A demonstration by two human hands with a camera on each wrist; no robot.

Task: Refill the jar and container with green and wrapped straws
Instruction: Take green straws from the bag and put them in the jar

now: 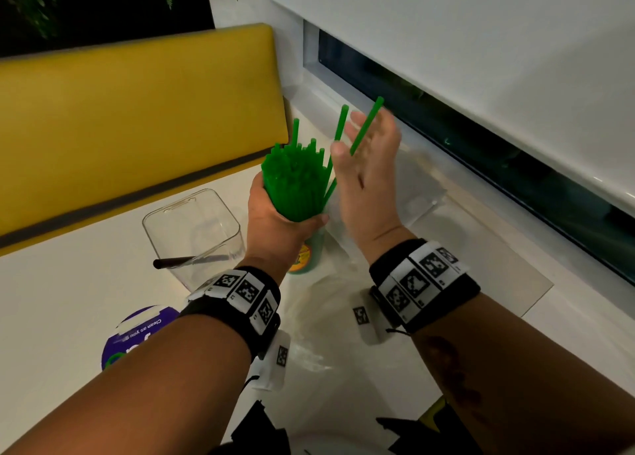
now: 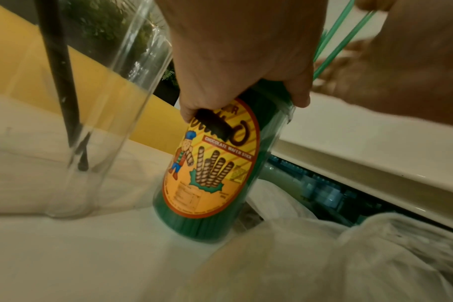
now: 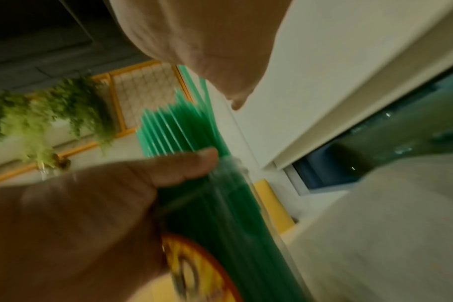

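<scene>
Jar (image 2: 207,173) crammed with green straws (image 1: 292,176), window ledge (image 1: 446,214) close at 3 o'clock; left hand (image 1: 275,220) fingers grip the bundle, right hand (image 1: 367,165) fingers spread loose beside it.

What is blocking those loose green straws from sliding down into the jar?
The packed green straws already fill the jar, leaving little room for the loose straws beside the right hand. The left hand grips the bundle.

The jar (image 2: 212,163) stands on the white surface (image 1: 68,300), slightly tilted, with a yellow wafer-stick label. It is packed full with green straws (image 1: 292,179) that fan out above its mouth; a few lean to the right. Just beside it at the left stands a clear container (image 1: 192,234) holding one black straw (image 1: 178,262).
</scene>
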